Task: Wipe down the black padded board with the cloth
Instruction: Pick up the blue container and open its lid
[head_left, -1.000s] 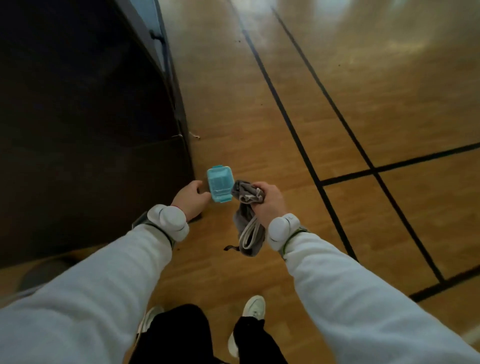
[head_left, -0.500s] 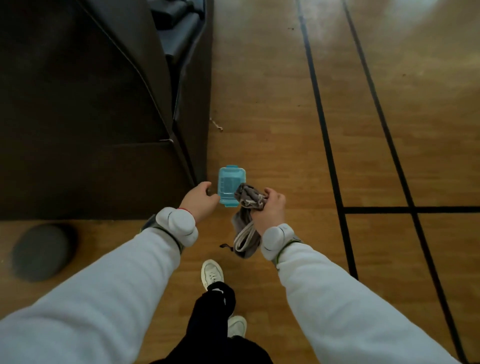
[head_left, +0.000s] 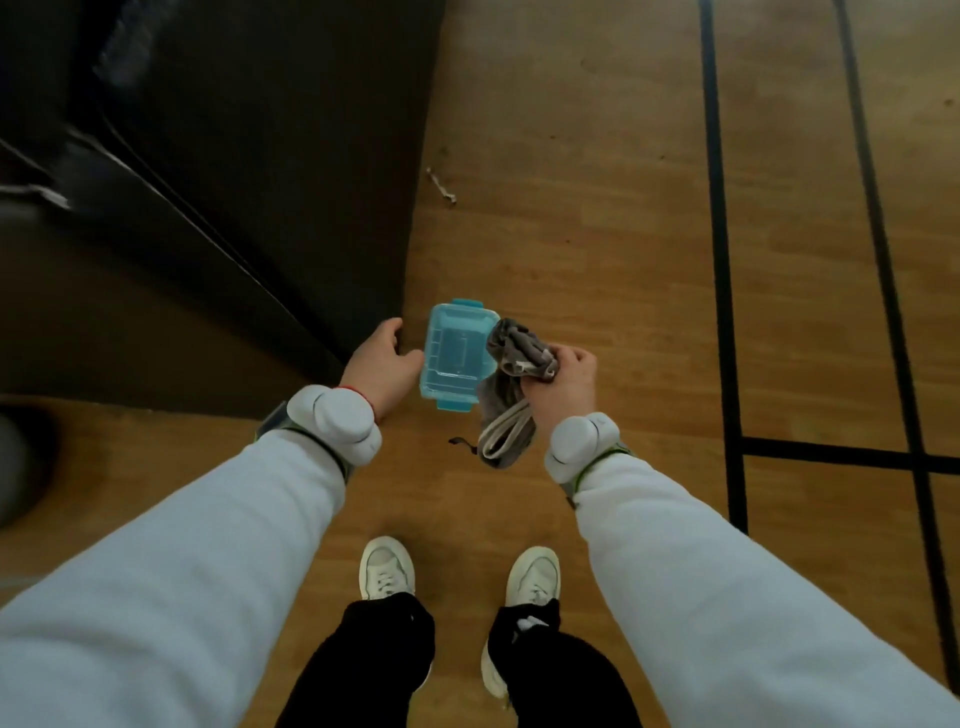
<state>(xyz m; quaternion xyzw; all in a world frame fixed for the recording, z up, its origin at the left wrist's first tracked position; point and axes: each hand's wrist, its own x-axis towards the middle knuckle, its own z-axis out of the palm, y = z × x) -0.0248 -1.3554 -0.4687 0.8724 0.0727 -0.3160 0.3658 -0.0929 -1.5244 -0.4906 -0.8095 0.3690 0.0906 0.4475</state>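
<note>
At the gym floor's edge, the black padded board (head_left: 234, 156) looms upper left, not yet wiped. I have the left hand (head_left: 382, 364) gripping a blue lidded container (head_left: 457, 358) by its side (contents hidden). The right hand (head_left: 563, 384) clutches the bunched grey cloth (head_left: 511, 384), ready, I judge, for wiping.

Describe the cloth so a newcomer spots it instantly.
Start at the black padded board filling the upper left; below its corner, two hands hover over the wooden floor. The cloth hangs from the right hand: crumpled and grey, unlike the rigid blue box the left hand holds.
</note>
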